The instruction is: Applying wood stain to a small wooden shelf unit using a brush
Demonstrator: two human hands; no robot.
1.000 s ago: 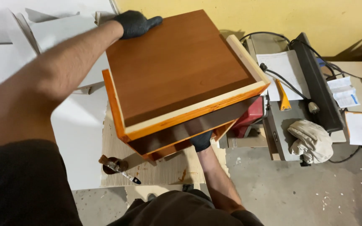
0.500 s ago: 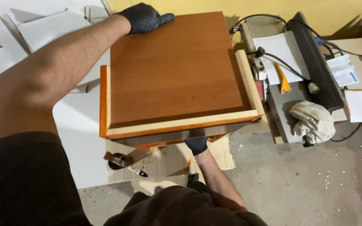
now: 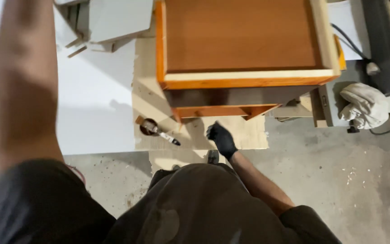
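Hanging free below the wooden cabinet (image 3: pixel 244 49), the right hand (image 3: pixel 221 139) wears a black glove, its grip loosely curled on nothing, just short of the cabinet's dark underside. Beside it on the cardboard sheet (image 3: pixel 244 135) lies a small brush (image 3: pixel 161 134) across a round tin. Farther up, the orange-edged cabinet rests on the cardboard. The left forearm (image 3: pixel 21 86) rises out of frame; its grip cannot be told. A crumpled rag (image 3: pixel 362 105) lies right.

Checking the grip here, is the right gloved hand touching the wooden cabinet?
Apart. The head view shows the right hand below the cabinet, with bare cardboard visible between the glove and the cabinet's lower edge.
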